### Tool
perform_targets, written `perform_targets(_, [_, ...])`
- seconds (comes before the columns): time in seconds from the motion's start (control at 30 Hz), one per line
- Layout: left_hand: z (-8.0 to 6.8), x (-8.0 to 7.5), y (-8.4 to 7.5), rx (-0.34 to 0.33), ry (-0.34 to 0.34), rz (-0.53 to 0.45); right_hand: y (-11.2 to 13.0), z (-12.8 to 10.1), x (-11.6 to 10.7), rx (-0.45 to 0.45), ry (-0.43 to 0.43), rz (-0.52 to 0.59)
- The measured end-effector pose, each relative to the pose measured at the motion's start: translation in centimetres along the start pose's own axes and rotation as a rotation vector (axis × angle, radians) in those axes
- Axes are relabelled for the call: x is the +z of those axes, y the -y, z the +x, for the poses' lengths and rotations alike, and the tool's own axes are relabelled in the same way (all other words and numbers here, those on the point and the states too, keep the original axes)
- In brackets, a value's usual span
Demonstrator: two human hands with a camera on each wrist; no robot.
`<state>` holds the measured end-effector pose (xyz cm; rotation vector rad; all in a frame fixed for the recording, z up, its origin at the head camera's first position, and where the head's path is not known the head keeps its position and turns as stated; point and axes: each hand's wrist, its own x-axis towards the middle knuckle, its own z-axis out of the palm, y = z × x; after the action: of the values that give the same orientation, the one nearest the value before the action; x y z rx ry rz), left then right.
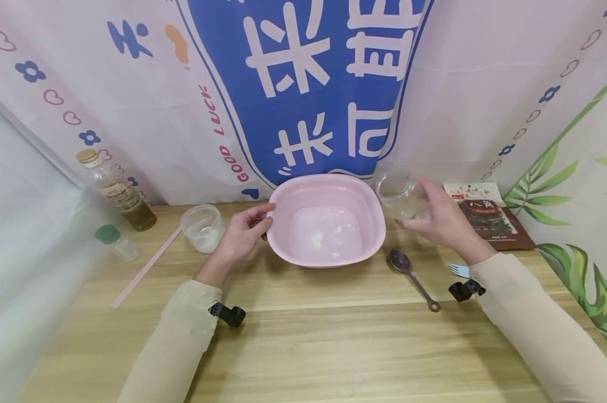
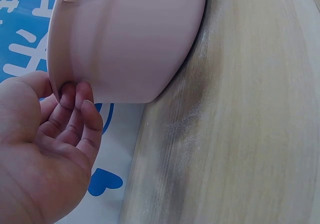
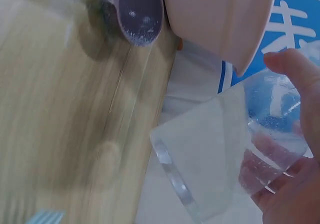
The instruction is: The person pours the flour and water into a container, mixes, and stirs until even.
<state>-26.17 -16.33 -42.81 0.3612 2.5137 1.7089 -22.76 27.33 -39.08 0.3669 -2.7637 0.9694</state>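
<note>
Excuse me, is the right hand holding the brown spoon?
No, the right hand grips a clear cup; the spoon lies on the table.

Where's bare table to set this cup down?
Widest: the table in front of the basin, between the sleeves. Another: between chopsticks and left sleeve. Crowded: right of the basin, with the cup, spoon, fork and packet; left, with the tub, chopsticks, jar and bottle.

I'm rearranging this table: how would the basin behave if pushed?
The basin looks like smooth, thin plastic, so probably stiff yet light. Wide and low, it would likely slide before tipping; the white stuff inside might shift.
</note>
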Motion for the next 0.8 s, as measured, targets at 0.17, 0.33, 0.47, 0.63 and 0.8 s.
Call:
perform_targets(0.17, [-0.1,0.0,-0.2,-0.008,-0.002,0.0,-0.9,-0.3,-0.6,0.115,-0.053,0.062])
perform_targets(0.33, [0.0,0.0,-0.2,-0.015,-0.001,-0.001,-1.8,-0.4,-1.1,0.225,-0.107,0.132])
perform_targets(0.47, [0.0,0.0,-0.2,-0.011,0.001,-0.001,-2.9,-0.4,-1.3,0.276,-0.152,0.213])
perform_targets(0.63, [0.0,0.0,-0.1,-0.012,0.002,0.005,-4.1,-0.5,-1.2,0.302,-0.176,0.308])
perform_targets(0.8, [0.0,0.1,-0.1,-0.02,0.004,0.011,-5.2,-0.5,-0.6,0.294,-0.207,0.399])
